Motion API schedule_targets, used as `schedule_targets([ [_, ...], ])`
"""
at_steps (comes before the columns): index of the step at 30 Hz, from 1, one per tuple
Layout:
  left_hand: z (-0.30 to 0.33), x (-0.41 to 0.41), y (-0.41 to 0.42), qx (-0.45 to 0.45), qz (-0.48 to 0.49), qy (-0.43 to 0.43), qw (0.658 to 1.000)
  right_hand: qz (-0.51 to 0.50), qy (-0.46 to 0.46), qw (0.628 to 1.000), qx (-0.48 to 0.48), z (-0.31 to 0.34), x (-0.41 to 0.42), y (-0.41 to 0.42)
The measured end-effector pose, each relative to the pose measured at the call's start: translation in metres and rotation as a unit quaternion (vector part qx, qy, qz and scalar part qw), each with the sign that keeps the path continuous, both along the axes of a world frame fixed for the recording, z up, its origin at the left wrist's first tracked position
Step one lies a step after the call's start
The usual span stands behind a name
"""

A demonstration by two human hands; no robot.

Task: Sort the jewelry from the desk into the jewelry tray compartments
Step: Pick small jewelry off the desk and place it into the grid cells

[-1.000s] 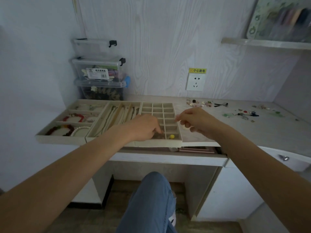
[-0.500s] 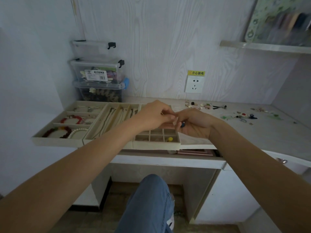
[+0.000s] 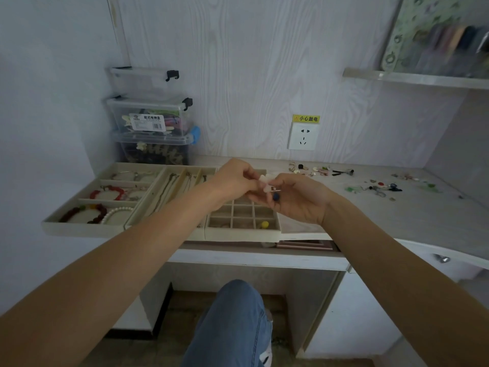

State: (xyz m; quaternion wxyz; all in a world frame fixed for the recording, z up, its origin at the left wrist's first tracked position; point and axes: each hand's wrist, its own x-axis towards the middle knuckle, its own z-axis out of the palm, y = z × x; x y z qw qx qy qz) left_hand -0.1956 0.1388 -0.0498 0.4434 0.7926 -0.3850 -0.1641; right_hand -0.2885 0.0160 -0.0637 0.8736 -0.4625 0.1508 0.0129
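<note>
Beige jewelry trays sit along the desk's left front: bracelets at the left, chains in the middle, a small-cell grid at the right with a yellow bead. Above the grid my left hand pinches a small white piece. My right hand is palm up beside it, its fingers curled round a dark blue bead and a small white piece with a thin pin. The two hands' fingertips meet. Loose jewelry lies scattered on the desk at the right.
Stacked clear storage boxes stand against the wall behind the trays. A wall socket is above the desk, a shelf at upper right. Pink flat items lie under the desktop edge. My knee is below.
My left hand rose from the grid tray to meet my right hand. Both hands then lifted a little, and a white piece now shows between their fingertips.
</note>
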Motion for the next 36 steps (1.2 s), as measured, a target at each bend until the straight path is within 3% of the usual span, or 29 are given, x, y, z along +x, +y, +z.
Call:
schedule_targets([
  [9,0.003,0.009,0.002,-0.013,0.039,0.016,0.999,-0.025,0.003,0.999,0.021,-0.007,-0.001,-0.011],
  [15,0.0,0.013,0.005,-0.009,0.039,0.028,0.999,-0.024,0.02,0.99,-0.136,-0.009,-0.002,-0.013],
  [20,-0.006,0.013,0.007,0.006,0.021,0.028,0.999,-0.058,0.028,0.945,-0.322,-0.011,-0.006,-0.016],
  [25,-0.019,0.009,-0.001,0.021,0.027,0.014,0.999,-0.066,0.038,0.915,-0.397,-0.01,-0.011,-0.017],
  [31,-0.028,0.004,-0.008,0.05,0.006,-0.008,0.999,-0.079,0.041,0.799,-0.595,-0.01,-0.009,-0.016],
  [36,-0.032,0.01,-0.008,0.057,0.001,-0.088,0.995,-0.063,0.036,0.77,-0.634,-0.016,-0.005,-0.016],
])
